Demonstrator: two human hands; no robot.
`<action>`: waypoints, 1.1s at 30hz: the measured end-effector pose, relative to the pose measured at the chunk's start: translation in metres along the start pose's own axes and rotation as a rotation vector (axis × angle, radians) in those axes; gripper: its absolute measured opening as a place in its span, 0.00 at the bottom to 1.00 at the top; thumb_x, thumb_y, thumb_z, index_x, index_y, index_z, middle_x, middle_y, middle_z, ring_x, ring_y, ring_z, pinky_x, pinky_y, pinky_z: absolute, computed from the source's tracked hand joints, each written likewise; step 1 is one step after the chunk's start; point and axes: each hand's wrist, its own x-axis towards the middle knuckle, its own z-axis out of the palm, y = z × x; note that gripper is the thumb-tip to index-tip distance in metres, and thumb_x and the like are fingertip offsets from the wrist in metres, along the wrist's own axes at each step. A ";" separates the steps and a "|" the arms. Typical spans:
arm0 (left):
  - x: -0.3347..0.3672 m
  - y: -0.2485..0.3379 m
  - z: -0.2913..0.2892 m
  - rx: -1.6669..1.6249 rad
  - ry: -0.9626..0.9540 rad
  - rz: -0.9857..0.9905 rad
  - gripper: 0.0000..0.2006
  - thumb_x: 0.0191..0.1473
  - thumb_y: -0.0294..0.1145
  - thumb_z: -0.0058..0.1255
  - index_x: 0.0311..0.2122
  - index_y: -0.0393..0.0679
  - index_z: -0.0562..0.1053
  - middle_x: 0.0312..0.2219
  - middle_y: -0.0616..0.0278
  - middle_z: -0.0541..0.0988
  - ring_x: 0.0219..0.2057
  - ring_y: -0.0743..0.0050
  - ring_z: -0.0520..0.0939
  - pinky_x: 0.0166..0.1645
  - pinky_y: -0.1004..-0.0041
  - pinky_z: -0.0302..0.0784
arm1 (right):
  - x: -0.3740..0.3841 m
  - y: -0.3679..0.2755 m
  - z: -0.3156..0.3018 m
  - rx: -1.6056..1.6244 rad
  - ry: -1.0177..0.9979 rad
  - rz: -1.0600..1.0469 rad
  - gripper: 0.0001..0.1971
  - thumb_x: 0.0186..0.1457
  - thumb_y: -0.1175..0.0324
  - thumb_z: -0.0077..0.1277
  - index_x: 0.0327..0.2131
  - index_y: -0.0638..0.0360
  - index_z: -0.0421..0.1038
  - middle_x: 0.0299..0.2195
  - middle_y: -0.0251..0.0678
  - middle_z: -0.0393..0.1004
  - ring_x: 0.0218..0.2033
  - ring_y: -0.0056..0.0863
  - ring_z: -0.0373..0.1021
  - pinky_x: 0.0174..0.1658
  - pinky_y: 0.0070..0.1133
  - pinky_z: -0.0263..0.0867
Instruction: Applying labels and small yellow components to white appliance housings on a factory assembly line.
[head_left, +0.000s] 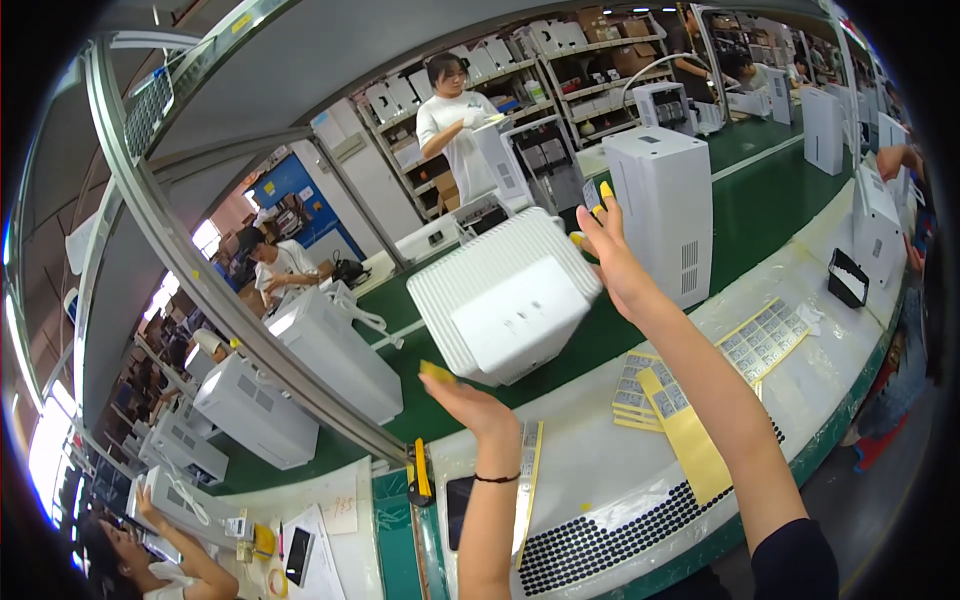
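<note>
A white box-shaped appliance [520,300] with ribbed edges stands at a slant on the green conveyor, between my two hands. My left hand [475,405] is open by its lower left corner, a yellow cover on the fingertip; whether it touches the casing is unclear. On the other side, my right hand [615,255] has its fingers stretched out, several tips in yellow covers, with the thumb close to the casing's upper right edge. A small grey patterned piece [591,195] shows beside those fingertips; I cannot tell if it is held.
Label sheets [765,340] and a sheet of black dots [600,540] lie on the near bench. A yellow-black cutter [420,473] hangs by the metal post. Another white appliance [660,200] stands behind my right hand; more line the green conveyor [745,195]. Co-workers stand beyond.
</note>
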 end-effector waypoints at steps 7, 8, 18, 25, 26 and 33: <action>-0.075 -0.027 -0.102 0.012 -0.307 -0.715 0.19 0.61 0.40 0.38 0.55 0.46 0.63 0.51 0.64 0.69 0.49 0.70 0.72 0.55 0.71 0.68 | -0.069 0.029 -0.034 0.028 0.204 0.276 0.45 0.55 0.42 0.46 0.66 0.46 0.32 0.62 0.45 0.48 0.61 0.36 0.52 0.57 0.30 0.57; -0.069 -0.049 -0.143 -0.031 -0.374 -0.659 0.18 0.61 0.39 0.39 0.54 0.45 0.64 0.50 0.64 0.70 0.49 0.71 0.72 0.54 0.72 0.69 | -0.083 0.045 -0.039 0.038 0.178 0.288 0.45 0.55 0.42 0.46 0.66 0.46 0.32 0.62 0.45 0.48 0.61 0.36 0.52 0.57 0.30 0.57; -0.046 -0.012 -0.105 -0.190 -0.233 -0.706 0.24 0.56 0.52 0.40 0.45 0.41 0.69 0.34 0.62 0.76 0.34 0.72 0.78 0.37 0.74 0.77 | -0.119 0.026 -0.067 0.199 -0.025 0.167 0.45 0.59 0.50 0.45 0.64 0.42 0.20 0.59 0.54 0.50 0.54 0.41 0.64 0.50 0.32 0.66; -0.025 0.047 -0.084 0.001 -0.509 -0.514 0.31 0.51 0.50 0.48 0.53 0.36 0.63 0.42 0.54 0.74 0.43 0.63 0.77 0.46 0.66 0.74 | -0.096 0.061 -0.022 -0.163 0.168 0.061 0.46 0.54 0.46 0.51 0.64 0.58 0.35 0.60 0.45 0.55 0.61 0.34 0.51 0.62 0.28 0.41; -0.026 0.046 -0.080 0.087 -0.553 -0.317 0.35 0.49 0.49 0.52 0.56 0.36 0.58 0.46 0.53 0.71 0.47 0.61 0.74 0.49 0.65 0.71 | -0.091 0.072 -0.022 -0.160 0.174 0.060 0.46 0.54 0.46 0.51 0.64 0.58 0.35 0.60 0.45 0.55 0.61 0.34 0.51 0.62 0.28 0.41; -0.071 0.018 -0.093 0.699 -0.650 0.261 0.55 0.37 0.51 0.66 0.62 0.37 0.45 0.56 0.51 0.55 0.58 0.55 0.57 0.61 0.62 0.52 | -0.071 0.125 -0.017 0.169 0.109 0.018 0.37 0.63 0.50 0.39 0.65 0.58 0.33 0.52 0.37 0.63 0.53 0.24 0.60 0.56 0.21 0.54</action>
